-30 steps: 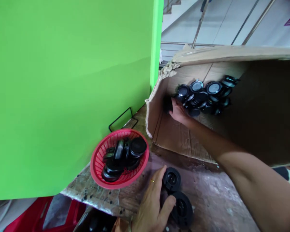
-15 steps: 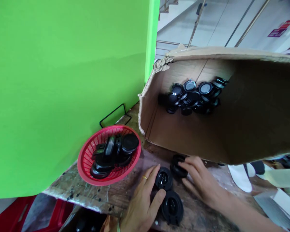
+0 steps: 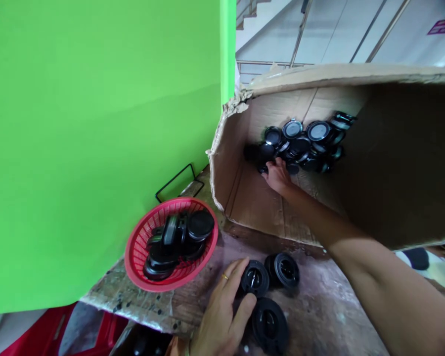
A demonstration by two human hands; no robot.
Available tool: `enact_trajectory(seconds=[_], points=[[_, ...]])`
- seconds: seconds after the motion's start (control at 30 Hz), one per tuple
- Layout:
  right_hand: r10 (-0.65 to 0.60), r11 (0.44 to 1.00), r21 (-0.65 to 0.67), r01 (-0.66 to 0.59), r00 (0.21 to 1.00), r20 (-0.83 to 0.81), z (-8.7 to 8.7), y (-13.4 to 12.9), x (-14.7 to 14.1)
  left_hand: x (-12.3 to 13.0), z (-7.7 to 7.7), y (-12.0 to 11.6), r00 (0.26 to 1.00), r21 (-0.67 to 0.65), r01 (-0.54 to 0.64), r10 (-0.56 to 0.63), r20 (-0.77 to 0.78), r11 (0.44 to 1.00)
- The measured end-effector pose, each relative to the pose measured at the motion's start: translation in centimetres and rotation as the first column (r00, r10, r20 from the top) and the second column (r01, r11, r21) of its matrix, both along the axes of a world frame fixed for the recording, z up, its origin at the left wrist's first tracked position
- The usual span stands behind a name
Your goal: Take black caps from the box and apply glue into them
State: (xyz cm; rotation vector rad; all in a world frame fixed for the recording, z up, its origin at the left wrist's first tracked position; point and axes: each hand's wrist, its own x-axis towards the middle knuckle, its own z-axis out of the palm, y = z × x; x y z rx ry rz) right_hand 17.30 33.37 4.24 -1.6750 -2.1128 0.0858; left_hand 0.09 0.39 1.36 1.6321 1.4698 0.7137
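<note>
Black discs (image 3: 270, 325), three on table (image 3: 319, 316): probably stiff, fairly light, smooth faces maybe slippery; rim looks best hold. Left hand (image 3: 224, 311) just left of them, thumb and forefinger parted at edge of one (no firm pinch evident). Farther, right hand (image 3: 278, 177) inside cardboard box (image 3: 259, 212), fingers at near side of disc pile (image 3: 300, 147); cannot tell whether gripping any.

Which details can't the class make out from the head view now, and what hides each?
Head view, hidden: whatever lies under the right hand; the hand covers it.
Head view, hidden: much of the red basket floor, under black parts.
Head view, cut off: the cardboard box, by the right edge.
Head view, blurred: the sign.
</note>
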Motion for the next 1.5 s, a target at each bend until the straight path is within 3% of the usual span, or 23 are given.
enact_trajectory(seconds=[0.07,0.13,0.23,0.3,0.37,0.47,0.63,0.77,0.8,0.83,0.9,0.93,1.0,1.1,1.2,1.3,1.4,1.5], points=[[-0.002,1.0,-0.019,0.002,1.0,-0.015,0.0,0.5,-0.2,-0.1,0.0,0.0,1.0,0.005,0.004,-0.004,-0.005,1.0],[0.029,1.0,-0.012,-0.029,0.999,-0.018,0.3,-1.3,0.0,-0.1,0.0,0.0,1.0,0.016,0.005,-0.005,0.0,1.0],[0.218,0.976,-0.006,-0.219,0.974,-0.068,1.3,-7.6,0.5,0.0,0.2,0.0,1.0,0.021,0.007,-0.007,0.02,1.0],[0.426,0.9,-0.037,-0.434,0.894,-0.142,2.0,-12.7,1.0,0.1,0.4,0.0,1.0,0.019,0.007,-0.008,0.03,1.0],[0.543,0.819,-0.119,-0.562,0.825,-0.157,2.5,-17.1,1.6,0.1,0.5,0.0,0.999,0.025,-0.001,0.0,0.033,1.0],[0.59,0.762,-0.252,-0.597,0.8,-0.109,2.8,-21.0,2.3,0.2,0.7,0.1,0.999,0.044,-0.028,0.027,0.04,0.999],[0.635,0.724,-0.35,-0.594,0.773,0.0,3.9,-22.6,3.4,0.3,0.6,0.2,0.999,0.079,-0.031,0.03,0.021,0.996],[0.687,0.595,-0.429,-0.68,0.707,-0.167,5.3,-20.2,4.4,0.3,0.6,0.2,0.997,0.112,0.066,-0.06,-0.056,0.992],[0.659,0.596,-0.428,-0.68,0.718,-0.222,5.3,-18.4,4.7,0.2,0.7,0.3,0.992,0.113,0.109,-0.101,-0.075,0.988],[0.593,0.652,-0.407,-0.64,0.764,-0.254,5.1,-16.2,5.1,0.2,0.8,0.3,0.987,0.109,0.145,-0.136,-0.091,0.983],[0.392,0.88,-0.203,-0.429,0.899,-0.198,4.2,-10.9,5.8,0.2,1.0,0.4,0.98,0.096,0.176,-0.165,-0.11,0.98],[0.264,0.955,-0.098,-0.281,0.951,-0.159,3.5,-8.2,6.1,0.2,1.1,0.4,0.98,0.09,0.173,-0.163,-0.114,0.981],[0.056,0.998,0.019,-0.054,0.994,-0.092,2.0,-3.5,6.6,0.3,1.3,0.5,0.982,0.083,0.159,-0.149,-0.115,0.984],[-0.035,0.999,0.023,0.036,0.999,-0.04,0.3,-0.1,6.8,0.3,1.3,0.6,0.984,0.086,0.148,-0.138,-0.112,0.985],[-0.038,0.999,0.027,0.039,0.999,-0.035,-0.2,-0.7,6.8,0.3,1.2,0.6,0.986,0.101,0.139,-0.129,-0.106,0.985],[-0.058,0.998,0.03,0.059,0.998,-0.021,-0.1,-3.4,7.3,0.3,1.2,0.6,0.988,0.107,0.131,-0.12,-0.098,0.986],[-0.019,0.998,0.057,0.025,0.995,-0.101,0.0,-8.4,8.6,0.3,1.2,0.6,0.987,0.112,0.134,-0.123,-0.098,0.985],[0.14,0.988,0.103,-0.119,0.962,-0.234,-0.1,-15.4,10.5,0.4,1.2,0.7,0.989,0.137,0.13,-0.12,-0.082,0.982]])
